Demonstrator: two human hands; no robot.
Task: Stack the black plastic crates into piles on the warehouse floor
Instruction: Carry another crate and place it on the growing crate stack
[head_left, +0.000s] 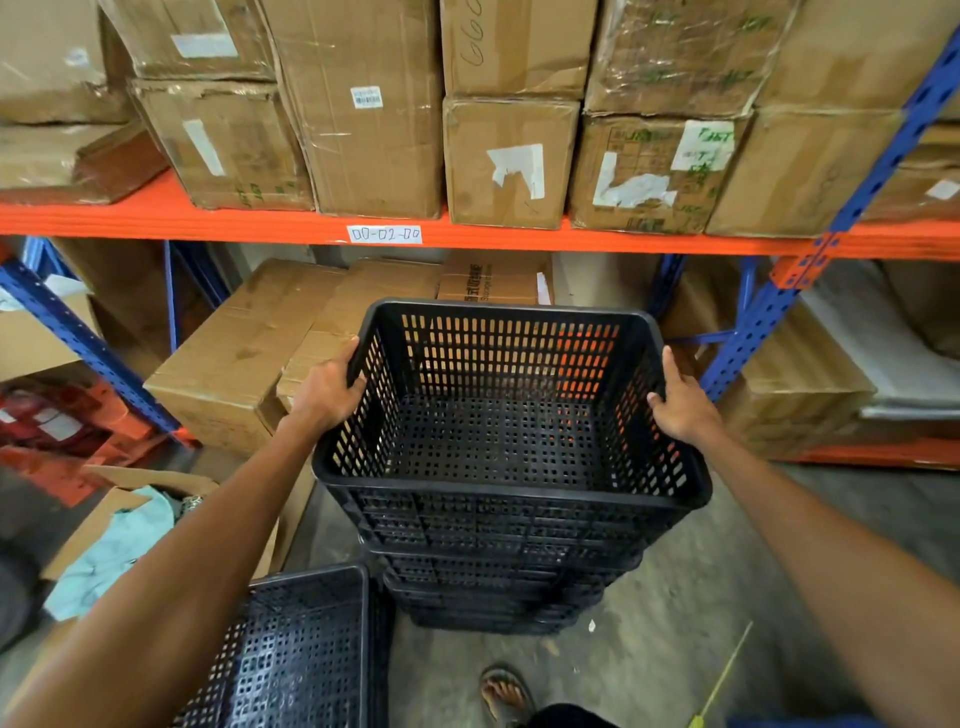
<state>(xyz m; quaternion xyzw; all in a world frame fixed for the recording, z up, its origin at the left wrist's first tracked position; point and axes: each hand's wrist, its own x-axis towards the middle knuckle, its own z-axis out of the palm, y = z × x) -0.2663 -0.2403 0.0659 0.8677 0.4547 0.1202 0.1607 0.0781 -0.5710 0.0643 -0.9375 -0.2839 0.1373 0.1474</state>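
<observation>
Top black crate (511, 415) gripped at both short-side rims: left hand (327, 392) with thumb hooked over the rim edge and fingers wrapped outside the wall, right hand (683, 400) pressed flat along the opposite rim, fingers partly hidden, so full closure hard to tell there. Held level and square over the pile of nested crates (498, 577) below, probably so tapered walls drop straight in rather than jam on a corner. Seated or a touch above the next crate: cannot tell. Pile standing on the concrete floor (701, 597) just in front of the shelving rack (291, 228), close against the cardboard boxes (234, 364) on the lower level. Beside it at lower left, 1 more crate (306, 654), likely the start of a second pile or next in line. Sandalled foot (506, 693) planted just short of the pile, leaving room to lean in.
</observation>
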